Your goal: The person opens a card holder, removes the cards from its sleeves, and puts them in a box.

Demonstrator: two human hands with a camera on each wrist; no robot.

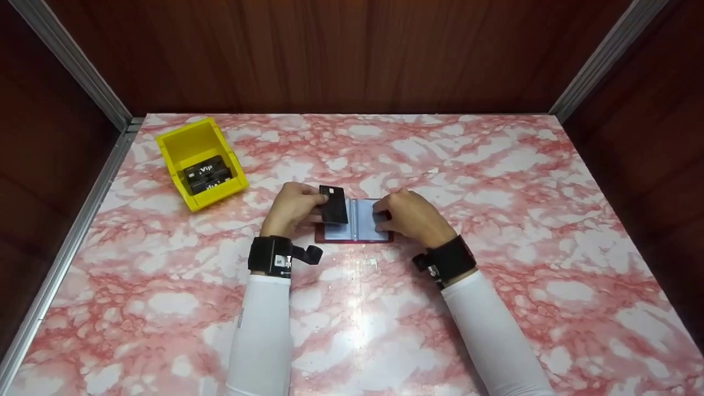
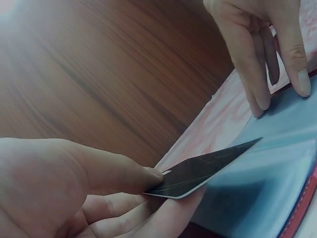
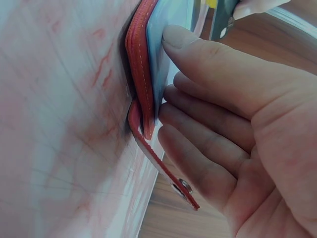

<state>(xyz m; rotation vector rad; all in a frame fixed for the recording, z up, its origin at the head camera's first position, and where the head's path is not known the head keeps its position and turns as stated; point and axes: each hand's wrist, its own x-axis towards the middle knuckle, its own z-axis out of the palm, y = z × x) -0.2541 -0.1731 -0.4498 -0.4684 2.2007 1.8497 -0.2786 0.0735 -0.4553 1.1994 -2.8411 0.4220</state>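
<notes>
A red card holder [image 1: 320, 240] lies spread on the table, its clear bluish plastic sleeves [image 1: 364, 220] facing up. My left hand [image 1: 294, 206] pinches a black card [image 1: 334, 206] between thumb and fingers, tilted above the left-hand sleeve. In the left wrist view the black card [image 2: 203, 168] slants over the plastic. On the other side, my right hand [image 1: 413, 214] rests its thumb and fingertips on the right-hand sleeve near its outer edge. The right wrist view shows the holder's red strap [image 3: 161, 166] with a metal snap, sticking out beneath the fingers.
Toward the back left stands a yellow bin [image 1: 190, 203] holding black cards [image 1: 206, 169] marked "Vip". The pink-and-white marbled table [image 1: 352, 313] is enclosed by dark wood-grain panels [image 1: 352, 55] with metal corner rails.
</notes>
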